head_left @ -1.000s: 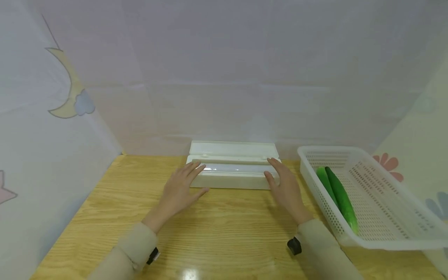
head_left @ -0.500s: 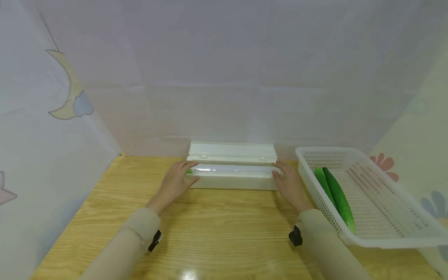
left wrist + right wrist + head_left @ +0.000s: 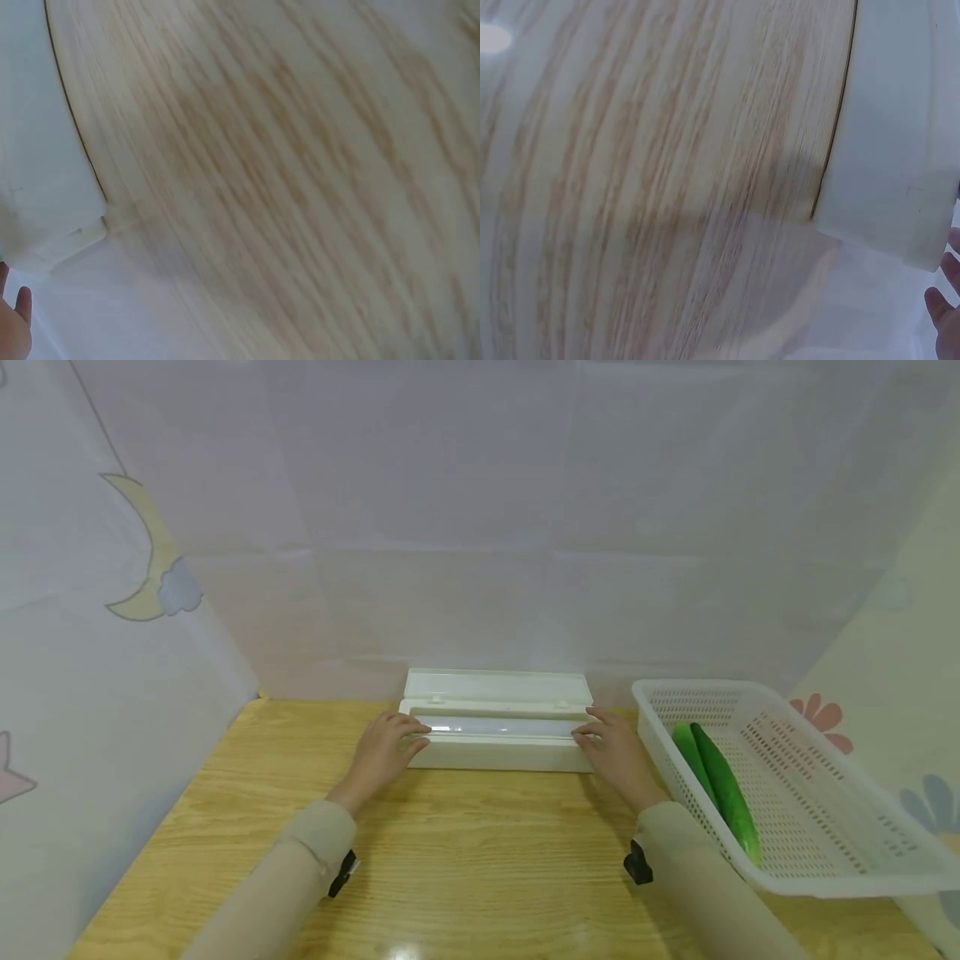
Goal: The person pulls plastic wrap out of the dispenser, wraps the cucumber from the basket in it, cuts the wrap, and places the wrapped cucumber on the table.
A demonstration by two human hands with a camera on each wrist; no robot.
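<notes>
A long white cling film dispenser (image 3: 498, 755) lies at the back of the table, its lid (image 3: 497, 686) raised behind it. Inside it is a shiny roll of cling film (image 3: 502, 727). At the dispenser's left end my left hand (image 3: 378, 753) has its bent fingertips at the film, the thumb lower at the front edge. My right hand (image 3: 617, 760) is placed likewise at the right end. A small gap shows between thumb and fingers on both hands; I cannot make out film pinched in either. The wrist views catch only part of each hand beside the dispenser's end.
To the right stands a white perforated basket (image 3: 847, 885) with a dark green cucumber (image 3: 726, 789) and a lighter green one (image 3: 688, 745) along its left side. Wood-grain table (image 3: 480, 860) lies in front of the dispenser. A pale cloth wall (image 3: 480, 527) rises behind.
Both hands first moved outward to the dispenser's ends, then their fingertips came slightly inward over the film, thumbs and fingers closer together. The dispenser and basket stay in place.
</notes>
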